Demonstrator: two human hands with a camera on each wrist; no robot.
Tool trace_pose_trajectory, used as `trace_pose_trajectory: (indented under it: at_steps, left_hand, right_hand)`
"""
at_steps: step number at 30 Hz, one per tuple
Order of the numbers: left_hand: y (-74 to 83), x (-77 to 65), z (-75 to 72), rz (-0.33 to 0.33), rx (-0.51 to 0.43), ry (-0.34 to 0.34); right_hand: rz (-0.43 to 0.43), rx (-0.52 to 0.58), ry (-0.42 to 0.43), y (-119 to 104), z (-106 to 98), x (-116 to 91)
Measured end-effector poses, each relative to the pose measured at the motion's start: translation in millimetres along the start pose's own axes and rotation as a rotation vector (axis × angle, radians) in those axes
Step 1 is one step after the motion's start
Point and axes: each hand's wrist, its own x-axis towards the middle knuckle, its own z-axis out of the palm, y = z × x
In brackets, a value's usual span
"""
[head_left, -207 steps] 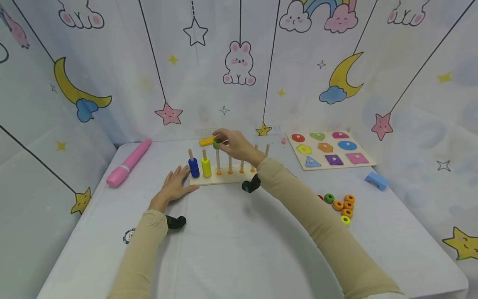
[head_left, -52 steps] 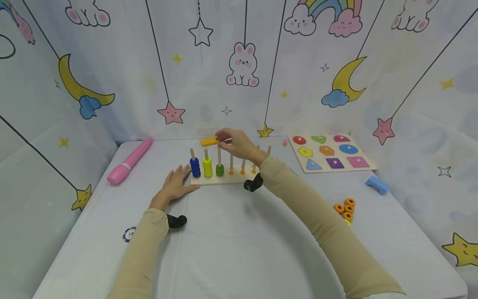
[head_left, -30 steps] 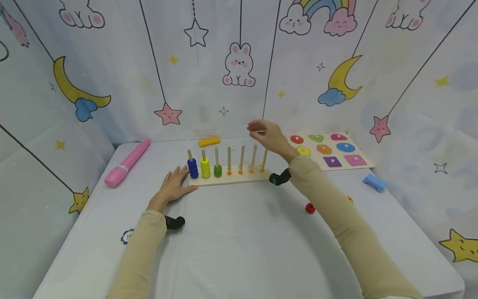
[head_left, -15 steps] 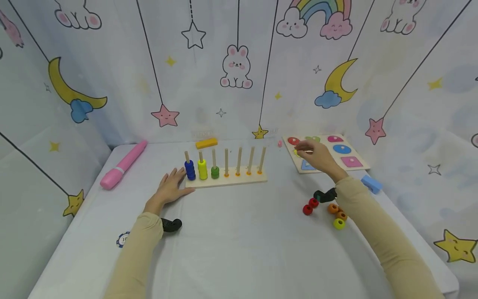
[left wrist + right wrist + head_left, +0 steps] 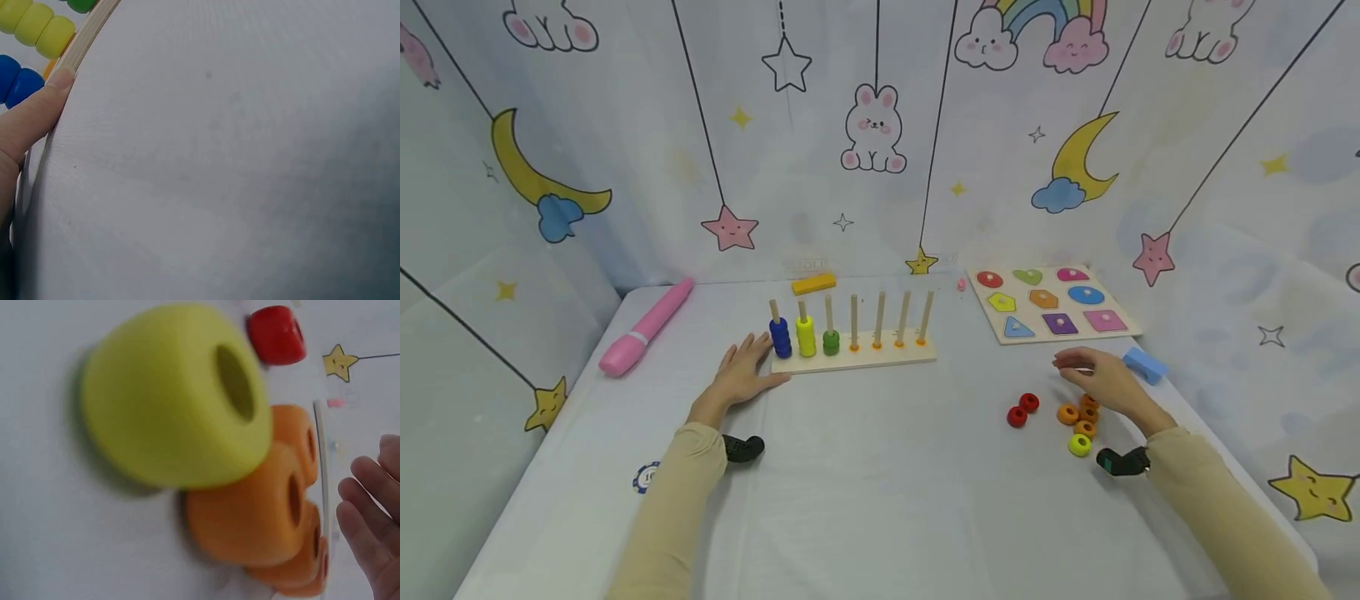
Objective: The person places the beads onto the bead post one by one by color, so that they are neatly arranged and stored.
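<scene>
A wooden peg board (image 5: 880, 358) stands toward the back of the table. Its leftmost pegs carry blue beads (image 5: 780, 337), yellow beads (image 5: 806, 337) and green beads (image 5: 831, 342); the other pegs are bare. My left hand (image 5: 741, 375) lies at the board's left end, fingers extended, its thumb (image 5: 47, 103) touching the wooden edge in the left wrist view. My right hand (image 5: 1101, 379) hovers over loose orange beads (image 5: 1068, 414) at the right, fingers slightly bent, holding nothing. Close by lie a yellow bead (image 5: 169, 400) and two red beads (image 5: 1017, 416).
Behind the right hand are a shape puzzle board (image 5: 1052, 304) and a blue block (image 5: 1145, 365). A yellow-orange block (image 5: 813, 284) sits behind the pegs. Farther left lie a pink stick-like object (image 5: 647, 329) and a round chip (image 5: 645, 477) beside the left sleeve.
Green beads now sit on the third peg, where earlier my right hand held one above it. That hand has since moved right to the loose beads. My left hand stayed at the board.
</scene>
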Motion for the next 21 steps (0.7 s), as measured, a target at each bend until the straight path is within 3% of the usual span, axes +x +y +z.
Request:
trace_pose_trajectory:
  at_steps: [10,21]
  left_hand:
    - [1.9,-2.1,-1.2,-0.009,0.017,-0.016]
    - [4.7,-3.1,-2.0,0.001,0.012,0.001]
  right_hand:
    - [-0.005,-0.039,0.024,22,5,-39]
    - [-0.031,-0.080,-0.036,31,-2,-52]
